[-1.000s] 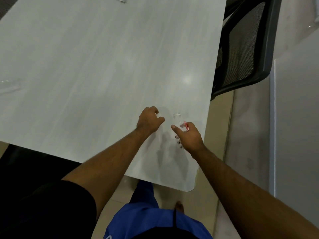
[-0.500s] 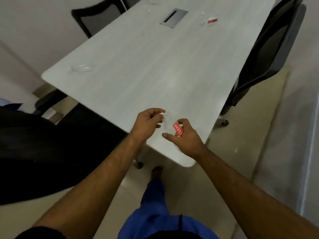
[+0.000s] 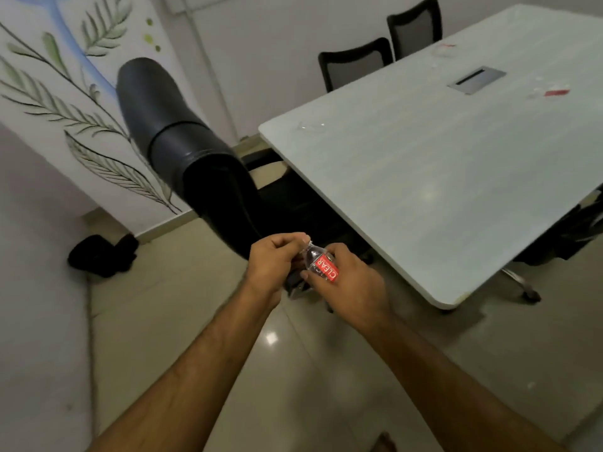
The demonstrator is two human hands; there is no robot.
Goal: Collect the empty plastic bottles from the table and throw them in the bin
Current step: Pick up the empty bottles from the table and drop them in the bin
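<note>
A small clear plastic bottle (image 3: 321, 264) with a red "CLEAR" label is held between both hands, over the floor, left of the table's near corner. My right hand (image 3: 350, 285) grips its body. My left hand (image 3: 277, 259) pinches its neck end; the cap is hidden by the fingers. More clear plastic bottles lie on the white table (image 3: 456, 177): a flattened one (image 3: 311, 126) near the left corner, one with a red label (image 3: 551, 92) at the far right, and another (image 3: 442, 50) at the far end.
A tall black leather chair (image 3: 182, 151) stands close on the left, its back toward me. Two mesh chairs (image 3: 385, 60) stand behind the table. A grey cable hatch (image 3: 476, 79) is set in the tabletop. A dark bag (image 3: 102, 254) lies on the floor by the painted wall.
The view has swung left and back from the table. Both hands have lifted the labelled bottle off the table's near corner and now hold it over the floor.
</note>
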